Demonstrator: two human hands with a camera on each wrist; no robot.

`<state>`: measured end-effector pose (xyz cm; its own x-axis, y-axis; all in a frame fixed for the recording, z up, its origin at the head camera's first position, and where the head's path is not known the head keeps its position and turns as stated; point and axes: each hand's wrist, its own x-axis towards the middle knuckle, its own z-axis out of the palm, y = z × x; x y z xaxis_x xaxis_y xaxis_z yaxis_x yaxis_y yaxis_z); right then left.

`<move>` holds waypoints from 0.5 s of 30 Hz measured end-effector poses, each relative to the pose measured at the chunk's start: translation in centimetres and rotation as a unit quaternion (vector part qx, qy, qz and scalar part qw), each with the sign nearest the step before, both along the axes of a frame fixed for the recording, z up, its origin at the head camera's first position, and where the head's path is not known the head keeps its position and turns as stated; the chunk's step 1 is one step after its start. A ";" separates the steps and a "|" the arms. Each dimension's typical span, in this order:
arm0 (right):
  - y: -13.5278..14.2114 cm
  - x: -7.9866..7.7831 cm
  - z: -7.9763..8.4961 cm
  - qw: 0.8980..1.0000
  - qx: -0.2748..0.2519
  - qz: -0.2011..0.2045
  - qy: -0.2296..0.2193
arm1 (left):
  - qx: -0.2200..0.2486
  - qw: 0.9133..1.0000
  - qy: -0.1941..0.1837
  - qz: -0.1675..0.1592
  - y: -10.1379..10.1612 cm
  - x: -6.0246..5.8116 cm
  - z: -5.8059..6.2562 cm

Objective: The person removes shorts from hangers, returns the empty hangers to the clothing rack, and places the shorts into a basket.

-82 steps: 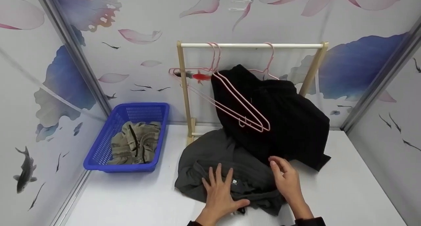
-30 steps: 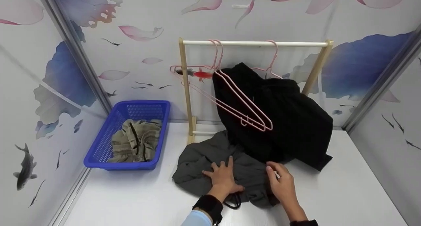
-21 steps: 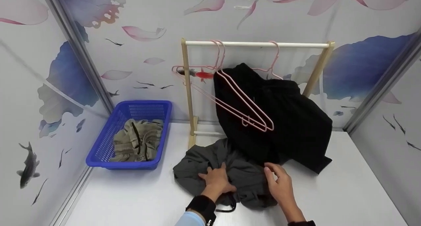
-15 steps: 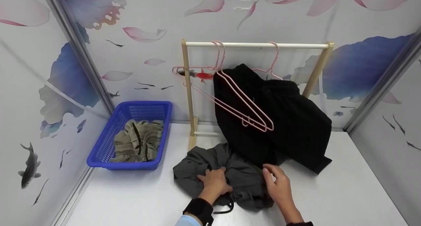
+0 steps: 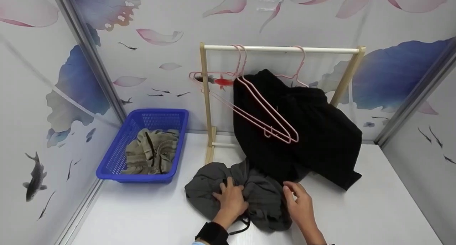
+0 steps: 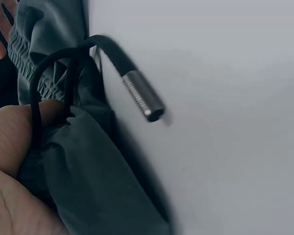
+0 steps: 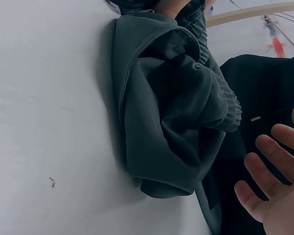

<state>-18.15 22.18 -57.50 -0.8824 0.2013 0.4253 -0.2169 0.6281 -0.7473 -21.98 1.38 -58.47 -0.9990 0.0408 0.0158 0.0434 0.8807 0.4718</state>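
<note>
Dark grey drawstring trousers (image 5: 265, 195) lie bunched on the white table. My left hand (image 5: 231, 202) grips their gathered middle, fingers bent into the cloth. In the left wrist view, the thumb of the left hand (image 6: 19, 161) presses into folds beside the elastic waistband (image 6: 22, 63). A black drawstring (image 6: 115, 56) with a metal tip (image 6: 143, 95) loops out over the table. My right hand (image 5: 301, 207) is at the right edge of the trousers. Its fingers are loosely bent and hold nothing; the right wrist view shows this hand (image 7: 277, 181) apart from the grey cloth (image 7: 161, 122).
Behind stands a wood-and-white rack (image 5: 281, 49) with pink hangers (image 5: 265, 107). Black trousers (image 5: 320, 131) drape there, their lower part reaching down behind the grey ones. A blue basket (image 5: 107, 166) at left holds a khaki garment (image 5: 153, 152). Printed walls (image 5: 167, 9) enclose the table (image 5: 374, 209).
The grey trousers have been drawn together into a smaller bundle, nearer the front. My left hand went from spread flat to gripping the cloth. The right hand moved slightly left and toward the front.
</note>
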 end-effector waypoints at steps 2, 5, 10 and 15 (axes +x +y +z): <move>-0.1 0.0 -0.2 1.000 0.001 -0.001 0.004 | -0.008 1.000 0.015 -0.006 -0.2 0.2 -0.2; -0.1 0.0 -0.3 1.000 0.003 -0.004 0.009 | -0.007 0.999 0.049 -0.011 -0.7 0.6 -0.6; -0.2 -0.1 -0.5 1.000 -0.003 -0.008 -0.001 | 0.037 0.991 0.125 -0.003 -1.5 0.9 -0.9; -0.5 -0.1 -0.8 1.000 -0.010 0.013 0.009 | 0.085 0.981 0.173 0.003 -2.5 0.9 -0.4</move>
<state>-18.20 21.65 -58.25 -0.8796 0.1869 0.4375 -0.2463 0.6077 -0.7550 -21.10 -1.15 -58.89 -0.9331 0.0026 0.3596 0.2221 0.7908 0.5704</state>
